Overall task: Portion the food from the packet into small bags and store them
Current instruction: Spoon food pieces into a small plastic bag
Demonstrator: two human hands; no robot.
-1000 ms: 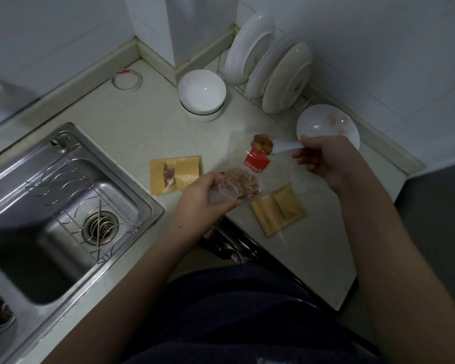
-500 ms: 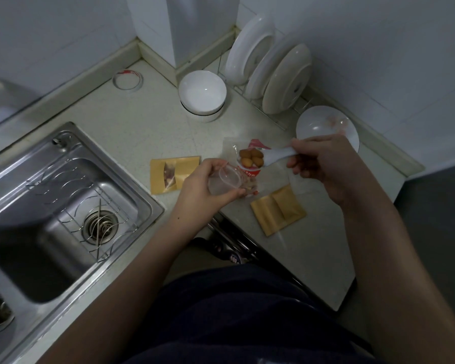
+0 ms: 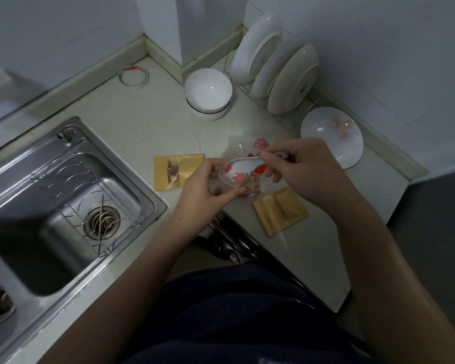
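So it all comes down to how the spoon (image 3: 243, 165) lines up with the small clear bag (image 3: 218, 186). The right hand (image 3: 302, 169) has its grip pinched closed on the spoon's handle, fingers curled. The spoon's long axis runs from that hand out to the person's left and a bit toward them, bowl end leading.

The left hand (image 3: 199, 187) has its grip wrapped on the bag, thumb on the near side and fingers on the far side. That puts the bag's mouth facing right, straight at the spoon. The bowl end sits right at the mouth and looks partly inside, but the clear plastic makes it hard to say how deep. A few brown bits of food (image 3: 250, 183) show through low down.

The packet (image 3: 259, 143), clear with red print, lies on the desk (image 3: 142, 127) just behind both hands.

My guess is the next move is a tip or shake along that same axis, with the left hand holding the mouth wide. One tan pouch (image 3: 177, 172) lies just left of the left hand, and another tan pouch (image 3: 280, 210) lies near the right wrist.
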